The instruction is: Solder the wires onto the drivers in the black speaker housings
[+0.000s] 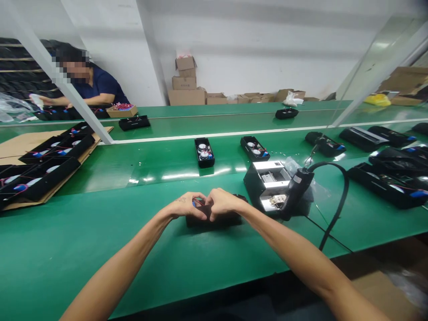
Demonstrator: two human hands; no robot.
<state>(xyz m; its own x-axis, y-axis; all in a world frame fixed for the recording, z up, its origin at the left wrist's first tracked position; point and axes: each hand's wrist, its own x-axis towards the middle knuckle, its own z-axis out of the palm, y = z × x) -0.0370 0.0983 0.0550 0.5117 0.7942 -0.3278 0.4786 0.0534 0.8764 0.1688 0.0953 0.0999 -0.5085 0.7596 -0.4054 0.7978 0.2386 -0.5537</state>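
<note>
Now the left hand (186, 207) and right hand (223, 203) are closing narrowly around a thin red wire (199, 202)

Their fingers are nearly meeting above a low black case (214, 220), which is sitting on the green bench mat (100, 254); a corded black handheld tool (297, 192) is leaning on an open black unit (265, 187) just beside them, and a co-worker (95, 84) is working across the bench

Black housing (214, 220) | lying flat, near middle of green bench mat (100, 254) | red wire (199, 202), blue part (193, 203) showing above it
</note>
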